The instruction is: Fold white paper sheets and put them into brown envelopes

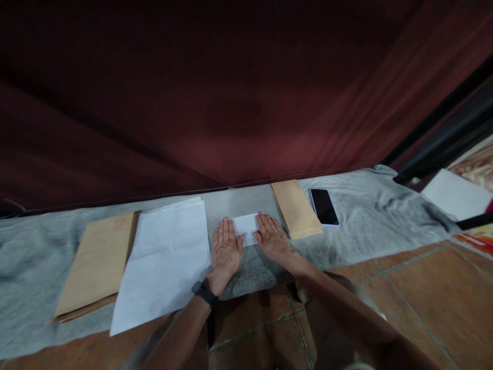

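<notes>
Two flat, unclenched hands press small white folded paper (245,226) at frame centre on grey cloth (365,216): left hand (226,249) covers its left edge, right hand (272,237) its right; long axis left-right.

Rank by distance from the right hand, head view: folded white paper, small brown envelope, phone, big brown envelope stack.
From the right hand:
1. Folded white paper, under its fingertips, to its left.
2. Small brown envelope, just right.
3. Phone, beyond that envelope.
4. Big brown envelope stack, far left.
</notes>
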Tool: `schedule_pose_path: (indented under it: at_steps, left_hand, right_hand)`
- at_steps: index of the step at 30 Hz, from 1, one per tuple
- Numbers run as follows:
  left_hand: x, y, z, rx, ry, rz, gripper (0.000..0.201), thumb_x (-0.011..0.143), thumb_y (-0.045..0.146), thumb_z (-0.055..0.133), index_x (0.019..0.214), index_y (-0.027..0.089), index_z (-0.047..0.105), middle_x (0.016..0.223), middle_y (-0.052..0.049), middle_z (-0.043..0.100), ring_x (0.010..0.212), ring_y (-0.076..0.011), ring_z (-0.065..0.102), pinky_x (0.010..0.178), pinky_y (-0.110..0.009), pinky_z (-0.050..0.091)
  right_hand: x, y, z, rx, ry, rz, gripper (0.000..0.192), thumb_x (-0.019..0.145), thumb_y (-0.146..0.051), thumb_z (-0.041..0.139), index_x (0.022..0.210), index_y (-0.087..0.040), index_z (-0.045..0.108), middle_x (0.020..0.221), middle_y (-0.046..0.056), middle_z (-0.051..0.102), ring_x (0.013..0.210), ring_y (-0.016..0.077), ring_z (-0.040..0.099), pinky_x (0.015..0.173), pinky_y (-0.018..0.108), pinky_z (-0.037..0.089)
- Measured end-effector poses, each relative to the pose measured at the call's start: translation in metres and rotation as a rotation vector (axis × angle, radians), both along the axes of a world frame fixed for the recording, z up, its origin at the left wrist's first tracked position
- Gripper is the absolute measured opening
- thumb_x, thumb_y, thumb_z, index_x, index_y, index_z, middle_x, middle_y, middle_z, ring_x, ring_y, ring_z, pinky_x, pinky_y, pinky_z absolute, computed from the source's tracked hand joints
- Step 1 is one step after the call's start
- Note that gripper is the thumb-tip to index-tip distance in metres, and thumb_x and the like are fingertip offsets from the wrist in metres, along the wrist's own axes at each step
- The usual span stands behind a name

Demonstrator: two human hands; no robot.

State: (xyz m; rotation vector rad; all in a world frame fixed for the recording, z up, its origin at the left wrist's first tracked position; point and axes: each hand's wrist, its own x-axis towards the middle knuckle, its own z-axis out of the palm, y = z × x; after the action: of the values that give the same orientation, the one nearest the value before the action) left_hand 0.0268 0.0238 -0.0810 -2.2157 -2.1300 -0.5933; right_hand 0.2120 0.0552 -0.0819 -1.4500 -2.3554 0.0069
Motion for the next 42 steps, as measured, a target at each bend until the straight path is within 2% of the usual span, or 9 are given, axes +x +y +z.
schedule_pose_path:
  at_steps: [8,13,18,22,25,29,36,42]
  left_hand:
    - [-0.003,-0.004,0.000,0.005,-0.013,0.038,0.063,0.104,0.038,0.033,0.155,0.001,0.036,0.162,-0.026,0.036,0.153,-0.0342,0.033,0.123,-0.056,0.033]
    - [-0.005,-0.006,0.000,-0.003,0.003,0.038,0.062,0.104,0.035,0.032,0.154,-0.002,0.036,0.161,-0.028,0.036,0.153,-0.0360,0.033,0.122,-0.057,0.033]
    - [-0.003,-0.008,0.004,0.019,-0.017,0.046,0.061,0.102,0.032,0.035,0.156,0.002,0.035,0.163,-0.024,0.036,0.154,-0.0344,0.030,0.124,-0.058,0.031]
    - [0.004,-0.009,0.013,0.014,-0.007,-0.079,0.060,0.102,0.028,0.033,0.159,0.008,0.032,0.166,-0.017,0.033,0.157,-0.0284,0.023,0.127,-0.054,0.026]
    - [0.011,-0.011,0.014,-0.030,-0.002,-0.163,0.058,0.103,0.026,0.029,0.159,0.010,0.033,0.165,-0.015,0.036,0.157,-0.0245,0.024,0.128,-0.050,0.027]
    - [0.014,-0.012,0.010,-0.062,0.011,-0.192,0.059,0.101,0.024,0.031,0.158,0.011,0.035,0.164,-0.015,0.037,0.156,-0.0239,0.025,0.128,-0.049,0.028]
    - [0.008,-0.012,0.005,-0.033,0.012,-0.113,0.059,0.102,0.027,0.032,0.156,0.003,0.036,0.164,-0.021,0.035,0.156,-0.0281,0.026,0.127,-0.051,0.029]
    - [0.002,-0.012,-0.003,-0.008,-0.013,-0.037,0.061,0.101,0.030,0.035,0.157,0.006,0.034,0.164,-0.021,0.035,0.155,-0.0303,0.029,0.124,-0.054,0.032]
  right_hand:
    - [0.007,-0.009,-0.007,0.034,0.021,-0.064,0.058,0.108,-0.033,0.038,0.158,-0.004,0.036,0.160,0.020,0.042,0.151,0.0307,0.037,0.122,0.049,0.033]
    - [0.010,-0.010,-0.001,0.013,0.036,-0.096,0.056,0.106,-0.027,0.039,0.157,-0.005,0.038,0.160,0.019,0.043,0.151,0.0302,0.038,0.122,0.049,0.033]
    - [0.005,-0.007,0.016,-0.021,0.092,0.025,0.056,0.106,-0.026,0.038,0.159,-0.007,0.035,0.163,0.016,0.038,0.153,0.0279,0.033,0.125,0.050,0.032]
    - [-0.009,-0.006,0.023,-0.076,0.113,0.141,0.055,0.106,-0.027,0.037,0.158,-0.012,0.039,0.165,0.011,0.037,0.153,0.0244,0.033,0.126,0.047,0.033]
    - [-0.016,-0.005,0.021,-0.098,0.099,0.177,0.053,0.105,-0.024,0.036,0.156,-0.010,0.043,0.163,0.012,0.039,0.152,0.0224,0.036,0.126,0.044,0.032]
    - [-0.016,-0.003,0.011,-0.082,0.059,0.162,0.052,0.105,-0.022,0.037,0.155,-0.012,0.044,0.162,0.011,0.041,0.152,0.0218,0.037,0.127,0.045,0.031]
    - [-0.008,-0.004,0.002,-0.018,0.019,0.103,0.054,0.107,-0.032,0.042,0.156,-0.009,0.041,0.163,0.014,0.038,0.153,0.0251,0.034,0.127,0.047,0.028]
    - [0.003,-0.001,-0.002,0.024,0.000,0.067,0.055,0.107,-0.029,0.039,0.158,-0.008,0.037,0.163,0.016,0.039,0.153,0.0271,0.034,0.125,0.050,0.029]
